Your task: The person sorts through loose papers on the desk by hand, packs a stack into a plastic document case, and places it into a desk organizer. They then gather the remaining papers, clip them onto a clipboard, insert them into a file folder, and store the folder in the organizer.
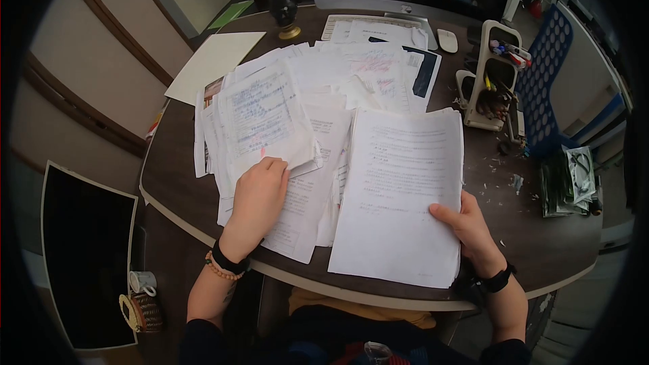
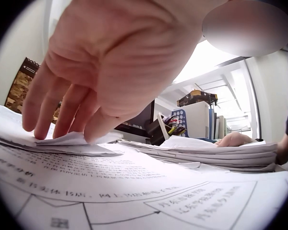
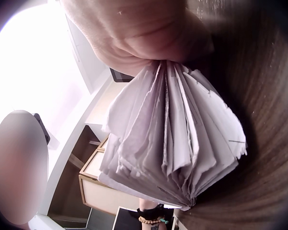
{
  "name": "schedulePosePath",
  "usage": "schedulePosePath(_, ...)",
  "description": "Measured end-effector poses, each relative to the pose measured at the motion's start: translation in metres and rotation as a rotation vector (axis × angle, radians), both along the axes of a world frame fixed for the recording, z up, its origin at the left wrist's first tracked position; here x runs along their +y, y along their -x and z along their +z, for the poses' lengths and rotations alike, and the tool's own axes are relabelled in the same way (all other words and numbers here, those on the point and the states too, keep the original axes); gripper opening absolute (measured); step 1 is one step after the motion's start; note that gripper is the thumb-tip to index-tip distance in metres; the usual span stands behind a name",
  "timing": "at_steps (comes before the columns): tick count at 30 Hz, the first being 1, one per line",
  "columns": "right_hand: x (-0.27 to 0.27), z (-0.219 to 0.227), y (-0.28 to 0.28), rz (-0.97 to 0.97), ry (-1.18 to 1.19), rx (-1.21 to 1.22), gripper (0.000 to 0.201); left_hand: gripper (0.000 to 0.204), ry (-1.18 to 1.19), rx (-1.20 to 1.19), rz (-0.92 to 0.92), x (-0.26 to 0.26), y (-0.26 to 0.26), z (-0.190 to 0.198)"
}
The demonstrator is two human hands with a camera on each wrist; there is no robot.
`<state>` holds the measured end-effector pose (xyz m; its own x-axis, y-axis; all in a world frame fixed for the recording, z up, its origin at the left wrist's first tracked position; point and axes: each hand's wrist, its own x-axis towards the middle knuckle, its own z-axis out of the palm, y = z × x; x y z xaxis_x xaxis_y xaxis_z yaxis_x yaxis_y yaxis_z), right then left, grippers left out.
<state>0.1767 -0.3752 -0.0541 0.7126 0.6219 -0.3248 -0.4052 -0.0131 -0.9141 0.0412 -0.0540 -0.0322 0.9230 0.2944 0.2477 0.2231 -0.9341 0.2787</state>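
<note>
A thick stack of printed sheets (image 1: 405, 196) lies at the right of the papers, its right edge gripped by the right hand (image 1: 470, 226), thumb on top. In the right wrist view the sheets (image 3: 173, 129) fan out below the palm (image 3: 144, 38). The left hand (image 1: 260, 196) pinches the lower edge of a handwritten sheet (image 1: 260, 115) on the left pile. From the left wrist view, the fingers and thumb of that hand (image 2: 101, 76) meet at a raised paper edge (image 2: 67, 139). Printed pages (image 1: 304, 209) lie between the two piles.
More papers (image 1: 324, 61) spread toward the keyboard (image 1: 338, 27), with a white mouse (image 1: 447, 41) beside it. A pen organiser (image 1: 488, 94) and blue rack (image 1: 544, 81) stand at the right, near scattered paper scraps (image 1: 517, 182). A dark ornament (image 1: 282, 10) stands at the back left.
</note>
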Motion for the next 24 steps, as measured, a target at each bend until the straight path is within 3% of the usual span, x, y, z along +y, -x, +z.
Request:
schedulePosePath(15, 0.000, 0.003, 0.000, 0.005, 0.027, -0.011, 0.037, 0.012, 0.228, -0.236, 0.055, -0.003, 0.003, 0.008)
schedulePosePath(18, 0.000, 0.004, 0.000, 0.002, 0.021, -0.006, 0.038, 0.014, 0.334, -0.168, 0.041, -0.005, 0.003, 0.010)
schedulePosePath(24, 0.000, 0.000, -0.001, 0.001, 0.019, -0.009, 0.038, 0.015, 0.282, -0.207, 0.027, -0.009, 0.001, 0.012)
